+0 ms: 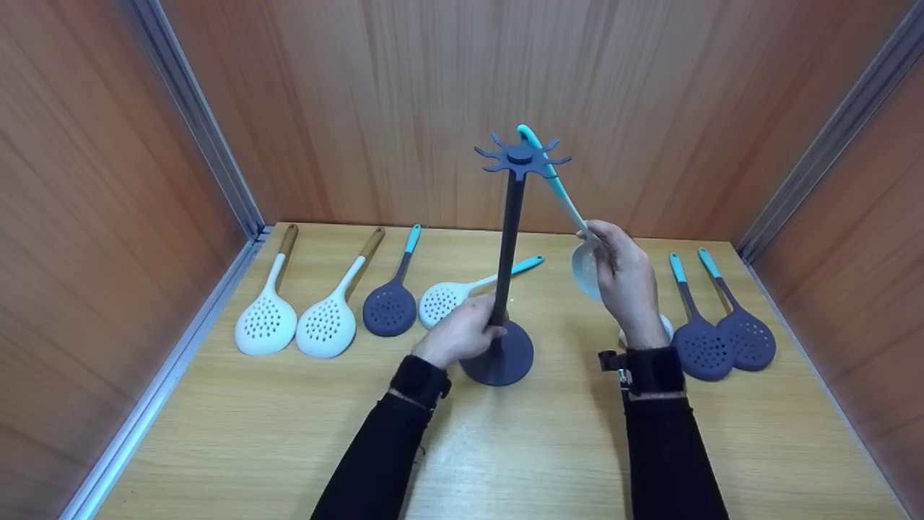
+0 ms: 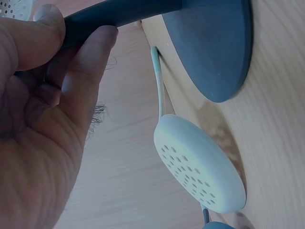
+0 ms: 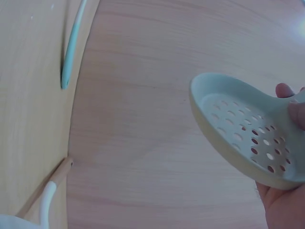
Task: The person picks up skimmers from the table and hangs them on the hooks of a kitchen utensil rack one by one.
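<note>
A dark utensil stand (image 1: 510, 245) stands upright on its round base, with a ring of curved hooks (image 1: 520, 155) on top. My left hand (image 1: 460, 336) grips its pole low down; thumb and fingertips close around it in the left wrist view. My right hand (image 1: 626, 282) holds a pale skimmer with a turquoise handle (image 1: 563, 189) by the neck, handle up. That handle's bent end overlaps the hooks in the head view. The skimmer's perforated head (image 3: 209, 131) shows in the right wrist view. Behind the pole lies a white skimmer (image 1: 440, 303) with a turquoise handle.
Two white skimmers with wooden handles (image 1: 267, 321) (image 1: 327, 326) lie at the left, beside a dark skimmer (image 1: 390, 309). At the right lie two dark skimmers (image 1: 704, 350) (image 1: 748, 339), heads overlapping. A white one (image 1: 665, 328) is mostly hidden by my right wrist. Wooden panels (image 1: 404, 108) enclose the table.
</note>
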Motion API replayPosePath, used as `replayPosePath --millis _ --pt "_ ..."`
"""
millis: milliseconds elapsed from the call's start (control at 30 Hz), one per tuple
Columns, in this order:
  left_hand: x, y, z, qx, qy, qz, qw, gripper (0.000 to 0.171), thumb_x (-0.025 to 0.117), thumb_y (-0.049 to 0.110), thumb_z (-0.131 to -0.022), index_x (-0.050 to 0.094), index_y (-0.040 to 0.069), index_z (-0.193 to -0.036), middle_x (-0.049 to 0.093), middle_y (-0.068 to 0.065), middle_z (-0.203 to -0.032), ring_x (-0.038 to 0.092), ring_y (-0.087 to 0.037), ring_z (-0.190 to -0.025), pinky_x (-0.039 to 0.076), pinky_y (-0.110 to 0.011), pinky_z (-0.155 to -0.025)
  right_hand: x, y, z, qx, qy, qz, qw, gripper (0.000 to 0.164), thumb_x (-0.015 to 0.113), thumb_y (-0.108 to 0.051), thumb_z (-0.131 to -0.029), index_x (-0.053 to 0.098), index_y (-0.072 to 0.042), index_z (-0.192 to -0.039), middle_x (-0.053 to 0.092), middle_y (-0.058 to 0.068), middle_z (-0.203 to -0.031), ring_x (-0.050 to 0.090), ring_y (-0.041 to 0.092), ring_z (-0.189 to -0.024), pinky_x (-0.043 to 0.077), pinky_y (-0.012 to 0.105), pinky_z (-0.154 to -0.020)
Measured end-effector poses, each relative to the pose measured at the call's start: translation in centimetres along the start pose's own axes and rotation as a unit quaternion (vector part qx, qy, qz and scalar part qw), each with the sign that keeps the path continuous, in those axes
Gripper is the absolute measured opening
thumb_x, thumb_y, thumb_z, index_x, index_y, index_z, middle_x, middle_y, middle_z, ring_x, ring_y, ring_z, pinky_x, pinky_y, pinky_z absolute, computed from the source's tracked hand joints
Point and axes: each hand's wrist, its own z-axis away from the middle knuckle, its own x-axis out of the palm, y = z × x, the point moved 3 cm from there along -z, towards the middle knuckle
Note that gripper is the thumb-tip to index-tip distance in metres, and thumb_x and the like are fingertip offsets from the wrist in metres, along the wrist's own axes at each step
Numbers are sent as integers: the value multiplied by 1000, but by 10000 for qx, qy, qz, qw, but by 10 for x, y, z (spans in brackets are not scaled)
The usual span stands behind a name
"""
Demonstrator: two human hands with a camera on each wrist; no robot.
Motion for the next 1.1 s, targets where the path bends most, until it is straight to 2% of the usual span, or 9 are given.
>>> replayPosePath --millis 233,500,667,833,1100 --pt "-1 0 1 -107 -66 47 9999 18 67 16 -92 62 11 -108 61 8 -95 60 -8 -90 52 -26 -78 0 1 0 58 11 137 9999 38 54 -15 -99 58 -44 -122 65 -16 -114 59 11 -103 55 42 -79" --pt "-1 -1 1 -64 -73 -29 9999 17 67 18 -92 62 11 -107 60 8 -95 60 -8 -90 52 -25 -78 10 4 4 -293 -458 153 9984 34 54 -9 -98 57 -32 -123 63 -10 -109 59 14 -102 55 45 -83" --pt "1 1 0 -10 -74 -209 9998 14 67 19 -92 60 16 -103 58 9 -94 58 -8 -89 51 -26 -78 17 4 4 -450 -792 64 9958 33 53 -9 -98 53 -27 -125 61 -10 -108 59 12 -105 54 42 -88" --pt "2 2 -3 32 -86 -283 9996 13 68 19 -91 57 19 -99 57 9 -92 57 -9 -89 51 -28 -78 22 2 4 -421 -951 -92 9945 31 54 -8 -98 52 -25 -124 61 -10 -109 59 12 -106 54 40 -89" --pt "2 2 -4 5 -117 -245 9996 15 67 21 -92 57 19 -103 56 9 -94 57 -9 -91 50 -30 -80 31 1 4 -211 -1189 -311 9922 28 54 -12 -98 53 -22 -124 64 -4 -114 61 12 -109 53 40 -92"
